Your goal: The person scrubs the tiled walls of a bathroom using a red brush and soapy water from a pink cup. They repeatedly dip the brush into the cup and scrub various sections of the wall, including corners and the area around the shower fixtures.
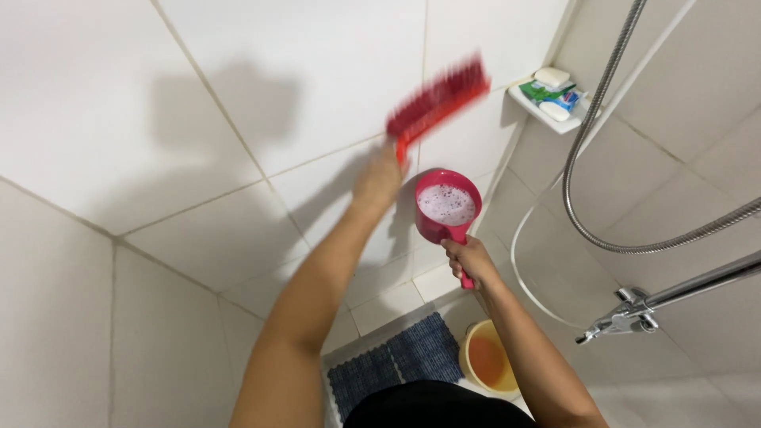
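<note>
My left hand (379, 176) is raised against the white tiled wall (238, 95) and grips the handle of a red scrub brush (437, 101), whose bristle head is blurred and points up to the right. My right hand (469, 258) holds the handle of a pink dipper (446, 208) filled with foamy soapy water, level and just below the brush. The two hands are about a hand's width apart.
A white corner shelf (533, 103) holds soap bars and small packets. A metal shower hose (590, 150) loops at the right above a chrome tap (634, 311). Below lie a blue mat (396, 361) and a yellow bucket (490, 361).
</note>
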